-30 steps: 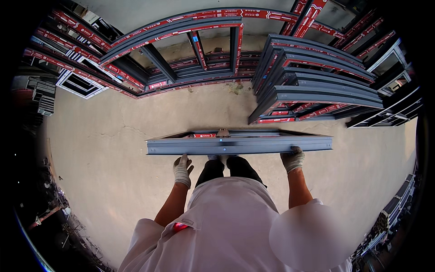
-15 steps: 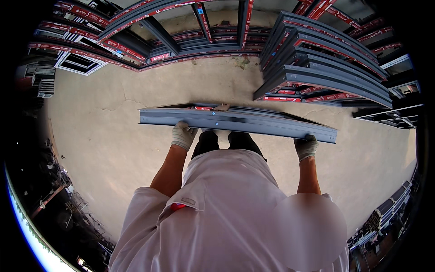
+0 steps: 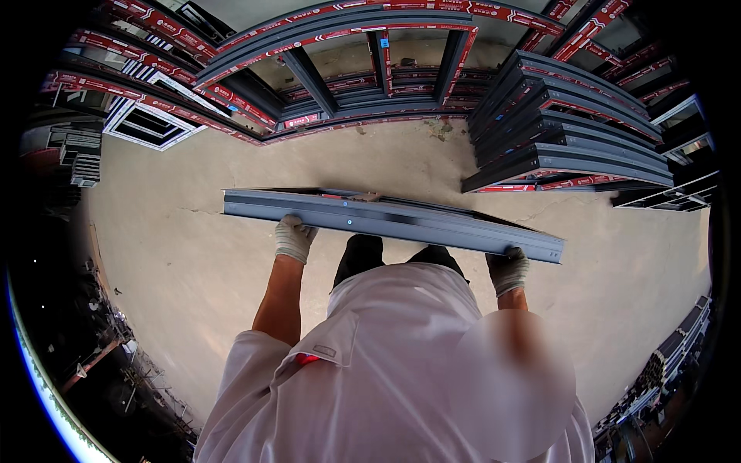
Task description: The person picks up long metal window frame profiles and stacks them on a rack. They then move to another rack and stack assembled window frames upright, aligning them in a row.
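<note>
Across my front, a grey metal window frame [image 3: 401, 225] is held off the floor, its near side facing me and its right end a little closer to me. My left hand [image 3: 295, 239], in a pale knit glove, is closed on its lower edge, left of the middle. Near the right end my right hand [image 3: 509, 270], gloved too, grips the same edge. The fingers of both hands are partly hidden by the frame. Its far side is mostly out of sight behind the near side.
Ahead on the right leans a stack of grey frames [image 3: 587, 158]. Large frames with red protective film [image 3: 347, 116] stand along the far side. A white-edged frame [image 3: 150, 127] is at the far left. Long profiles [image 3: 664, 363] lie at the right edge. Concrete floor [image 3: 193, 270] surrounds me.
The held frame has shifted slightly left and nearer in view, with both hands still on it. The surrounding stacks have moved right and down in the picture as my view turned.
</note>
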